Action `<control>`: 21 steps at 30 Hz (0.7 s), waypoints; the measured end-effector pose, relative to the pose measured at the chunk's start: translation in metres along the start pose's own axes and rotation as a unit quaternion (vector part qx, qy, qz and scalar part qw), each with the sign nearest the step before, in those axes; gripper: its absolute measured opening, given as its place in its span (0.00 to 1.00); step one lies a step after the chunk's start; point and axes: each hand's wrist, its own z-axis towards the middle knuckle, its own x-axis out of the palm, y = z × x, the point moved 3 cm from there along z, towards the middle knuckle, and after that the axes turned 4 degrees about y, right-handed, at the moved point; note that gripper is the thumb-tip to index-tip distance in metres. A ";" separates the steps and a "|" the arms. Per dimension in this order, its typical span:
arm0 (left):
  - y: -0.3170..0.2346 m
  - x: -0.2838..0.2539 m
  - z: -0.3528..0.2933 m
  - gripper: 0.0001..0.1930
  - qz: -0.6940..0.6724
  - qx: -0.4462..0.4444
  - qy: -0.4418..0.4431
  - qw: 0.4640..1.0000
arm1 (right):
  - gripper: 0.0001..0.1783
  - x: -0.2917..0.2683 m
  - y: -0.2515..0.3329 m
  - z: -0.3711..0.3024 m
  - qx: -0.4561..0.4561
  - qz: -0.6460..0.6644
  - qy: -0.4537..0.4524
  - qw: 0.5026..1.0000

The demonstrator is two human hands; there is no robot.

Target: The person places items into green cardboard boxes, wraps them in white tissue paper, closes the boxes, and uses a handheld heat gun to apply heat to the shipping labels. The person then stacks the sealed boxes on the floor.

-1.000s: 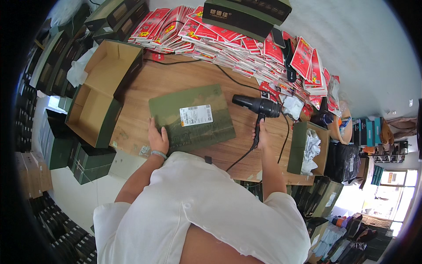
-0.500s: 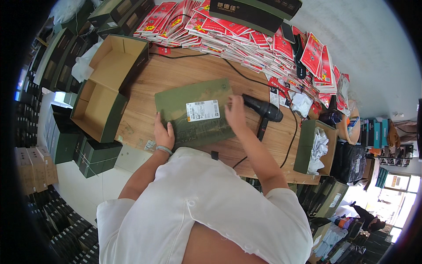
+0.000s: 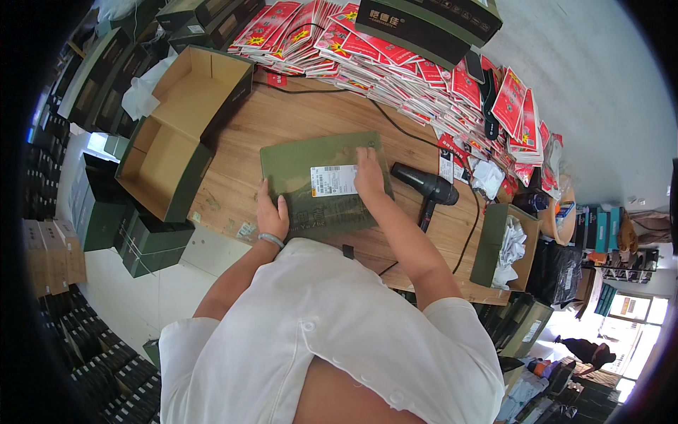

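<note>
A flat dark green box (image 3: 311,148) with worn brown patches rests on the wooden table in front of me. On its top is a white printed label (image 3: 332,181). My left hand (image 3: 272,214) lies against the box's left edge, thumb apart from the straight fingers. My right hand (image 3: 368,177) is on the box top, over the label's right end, with its fingers bent and pressed together. Anything between those fingers is hidden. To the right of the box lies a black hair dryer (image 3: 427,185), touched by neither hand.
An open, brown-lined green box (image 3: 162,173) stands at the left. Red printed packets (image 3: 395,74) pile along the back, a closed box (image 3: 424,32) on top. A phone (image 3: 474,66) lies there. Right, a box holds crumpled paper (image 3: 512,247). A black cord (image 3: 474,233) crosses the table.
My right hand has moved from the box's right edge onto its top, covering the label's right end. My left hand stays at the left edge. The whole view has shifted slightly.
</note>
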 end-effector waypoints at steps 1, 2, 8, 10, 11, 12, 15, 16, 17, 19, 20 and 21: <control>0.000 0.000 0.000 0.30 -0.005 0.001 -0.002 1.000 | 0.25 -0.001 0.003 0.001 -0.007 -0.011 0.002 1.000; -0.001 0.000 0.000 0.30 -0.004 0.001 -0.002 1.000 | 0.25 -0.002 0.004 0.002 -0.013 -0.022 0.005 1.000; -0.004 -0.002 0.002 0.30 0.007 0.009 -0.002 1.000 | 0.25 -0.005 0.002 0.011 0.007 -0.027 0.062 0.998; -0.004 -0.002 0.003 0.30 0.005 0.006 -0.004 1.000 | 0.23 0.002 0.003 0.003 0.000 0.024 0.067 0.997; -0.004 -0.003 0.002 0.30 0.007 0.006 -0.003 1.000 | 0.22 0.005 0.003 -0.002 -0.004 0.049 0.070 0.996; -0.003 -0.003 0.002 0.29 0.009 0.006 -0.003 1.000 | 0.20 0.005 0.000 -0.007 0.031 0.058 0.030 0.997; -0.004 -0.002 0.002 0.29 -0.002 -0.005 0.001 1.000 | 0.14 0.001 -0.008 -0.015 0.099 0.054 -0.056 0.992; -0.004 -0.003 0.002 0.29 -0.007 -0.010 0.003 1.000 | 0.11 -0.003 -0.006 -0.017 0.101 0.033 -0.065 0.992; -0.003 -0.003 0.000 0.29 -0.005 -0.008 -0.001 1.000 | 0.09 -0.005 -0.004 -0.018 0.102 0.011 -0.074 0.992; -0.002 -0.003 0.000 0.29 -0.004 -0.002 -0.009 1.000 | 0.06 -0.002 -0.005 -0.014 0.105 0.007 -0.060 0.993; -0.003 -0.002 0.000 0.29 -0.006 0.000 -0.008 1.000 | 0.04 -0.001 -0.007 -0.011 0.107 0.004 -0.055 0.993; -0.003 -0.002 0.001 0.29 -0.008 0.001 -0.008 1.000 | 0.05 0.002 -0.010 -0.008 0.102 -0.027 -0.052 0.993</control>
